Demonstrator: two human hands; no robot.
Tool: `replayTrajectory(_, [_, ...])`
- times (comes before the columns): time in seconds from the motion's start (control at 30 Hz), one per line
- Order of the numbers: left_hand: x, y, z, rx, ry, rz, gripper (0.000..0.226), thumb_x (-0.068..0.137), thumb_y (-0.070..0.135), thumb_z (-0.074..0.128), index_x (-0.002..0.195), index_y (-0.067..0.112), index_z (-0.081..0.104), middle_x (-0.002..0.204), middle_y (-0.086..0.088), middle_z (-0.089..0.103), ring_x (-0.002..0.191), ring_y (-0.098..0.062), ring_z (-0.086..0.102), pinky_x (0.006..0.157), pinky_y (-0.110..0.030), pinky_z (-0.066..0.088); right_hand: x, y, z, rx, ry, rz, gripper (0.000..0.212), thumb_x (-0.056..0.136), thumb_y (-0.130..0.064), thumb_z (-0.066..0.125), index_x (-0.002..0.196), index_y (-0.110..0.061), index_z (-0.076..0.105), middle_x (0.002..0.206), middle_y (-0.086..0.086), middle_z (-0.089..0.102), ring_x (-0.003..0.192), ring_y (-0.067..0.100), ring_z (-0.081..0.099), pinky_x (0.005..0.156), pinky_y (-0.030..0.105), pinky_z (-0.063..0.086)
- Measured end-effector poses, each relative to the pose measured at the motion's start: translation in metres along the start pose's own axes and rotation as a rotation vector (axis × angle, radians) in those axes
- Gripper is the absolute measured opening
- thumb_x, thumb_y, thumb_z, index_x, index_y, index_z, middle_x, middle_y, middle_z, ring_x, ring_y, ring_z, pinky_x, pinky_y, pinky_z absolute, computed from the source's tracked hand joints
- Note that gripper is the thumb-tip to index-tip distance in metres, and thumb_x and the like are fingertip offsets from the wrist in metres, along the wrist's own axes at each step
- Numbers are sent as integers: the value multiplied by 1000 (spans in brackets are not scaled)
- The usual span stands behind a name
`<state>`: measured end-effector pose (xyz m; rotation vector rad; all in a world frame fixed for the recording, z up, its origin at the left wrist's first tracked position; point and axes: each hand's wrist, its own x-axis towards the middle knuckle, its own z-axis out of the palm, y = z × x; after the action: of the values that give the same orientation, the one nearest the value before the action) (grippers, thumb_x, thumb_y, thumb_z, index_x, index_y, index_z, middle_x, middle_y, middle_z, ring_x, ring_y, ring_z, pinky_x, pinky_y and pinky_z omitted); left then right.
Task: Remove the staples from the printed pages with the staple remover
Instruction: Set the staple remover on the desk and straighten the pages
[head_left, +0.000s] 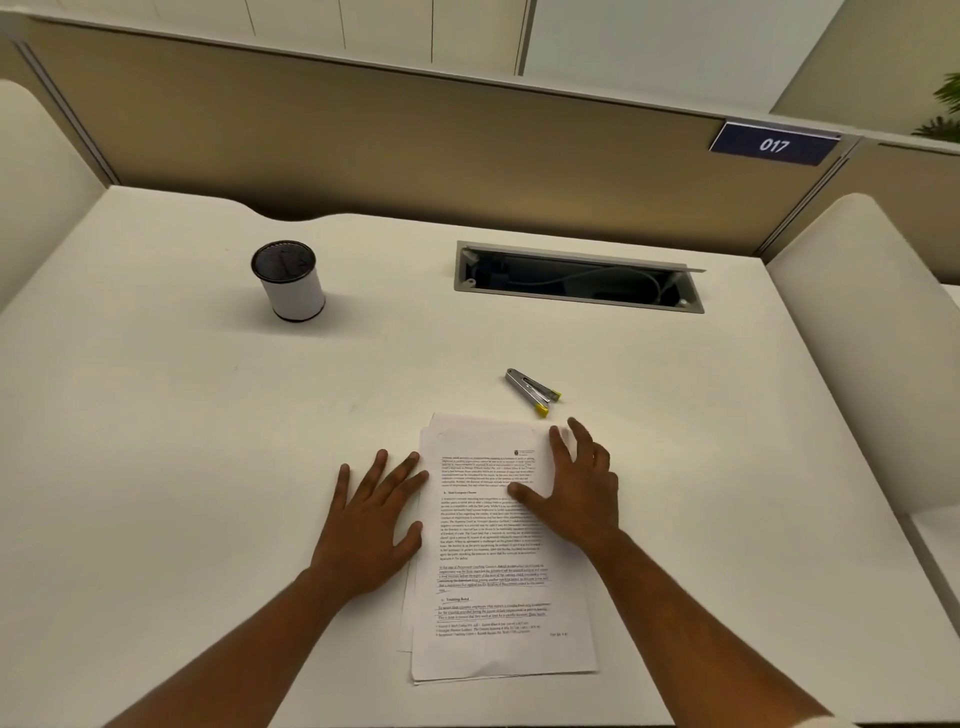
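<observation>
Hands are lying flat and empty: left hand (371, 525) beside the printed pages (493, 551), right hand (576, 493) pressing their upper right. Staple remover (534, 392) is lying just beyond, nearer the right hand, its yellow-tipped arms pointing toward it.

Soft, warm overhead light is falling evenly on the surface (156, 415), casting only faint shadows. Wide-angle distortion is bending the edges; the printed text is blurring.
</observation>
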<state>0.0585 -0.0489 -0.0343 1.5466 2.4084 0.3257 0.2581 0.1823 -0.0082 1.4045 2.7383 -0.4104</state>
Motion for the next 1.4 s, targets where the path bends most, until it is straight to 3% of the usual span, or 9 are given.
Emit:
replayTrajectory(0.2, [-3, -5, -1, -3, -9, -8, 67, 94, 54, 37, 158, 41, 20, 167, 25, 0, 157, -11, -12, 125, -55, -7, 4, 1, -1, -102, -37, -54, 116, 69, -99, 34, 160, -28, 23, 167, -15, 21, 150, 21, 22, 106, 49, 41])
replayTrajectory(0.37, [-4, -5, -1, 1, -18, -3, 67, 96, 54, 36, 159, 41, 17, 167, 24, -2, 156, -12, -13, 125, -55, -6, 0, -7, 0, -53, 37, -91, 107, 77, -88, 50, 160, -25, 24, 156, -5, 44, 142, 20, 38, 103, 44, 44])
replayTrajectory(0.53, [-1, -9, -1, 21, -32, 15, 67, 96, 57, 33, 159, 41, 16, 167, 24, -2, 156, -13, -14, 126, -53, -7, 2, -17, -1, 436, 6, 15, 103, 73, -47, 88, 157, -25, 33, 141, -4, 58, 132, 19, 51, 105, 36, 44])
replayTrajectory(0.67, [1, -9, 0, -12, -10, 12, 67, 96, 55, 36, 159, 40, 19, 167, 23, 0, 157, -13, -13, 127, -50, -5, 4, -21, -7, 849, 15, 163, 114, 67, -17, 95, 159, -23, 28, 142, -2, 55, 125, 14, 52, 105, 30, 41])
replayTrajectory(0.77, [4, -6, -2, -243, 56, -30, 78, 95, 43, 52, 160, 35, 11, 168, 18, -1, 157, -13, -5, 128, -45, 1, 2, -21, -19, 1056, -24, 209, 99, 63, -18, 98, 147, -19, 46, 139, 4, 62, 122, 23, 62, 103, 45, 53])
replayTrajectory(0.9, [28, 11, -27, -955, 111, -299, 99, 92, 30, 72, 161, 25, 1, 161, 17, 14, 148, -4, 17, 120, -33, 21, 0, -25, -43, 1242, -65, 129, 64, 58, -24, 99, 113, -16, 68, 109, 9, 78, 95, 31, 77, 77, 48, 65])
replayTrajectory(1.0, [52, 15, -60, -1275, 15, -385, 71, 93, 29, 69, 152, 22, 30, 148, 5, 54, 131, -12, 57, 108, -39, 48, 3, -35, -62, 1329, -84, 67, 48, 65, -22, 97, 106, -12, 74, 107, 12, 79, 93, 36, 78, 74, 47, 65])
replayTrajectory(1.1, [66, 20, -85, -1198, 57, -302, 23, 100, 27, 61, 122, 23, 64, 118, 5, 75, 105, -14, 73, 94, -41, 60, 7, -43, -80, 1393, -55, 58, 44, 72, -26, 93, 109, -10, 74, 109, 12, 79, 95, 36, 77, 75, 46, 64])
replayTrajectory(1.4, [58, 54, -129, -1188, 444, -153, 22, 103, 32, 54, 122, 23, 58, 114, 3, 72, 105, -18, 72, 88, -48, 61, -6, -67, -95, 1280, 142, 36, 31, 89, -27, 78, 115, -14, 70, 105, 4, 79, 94, 28, 77, 80, 45, 65])
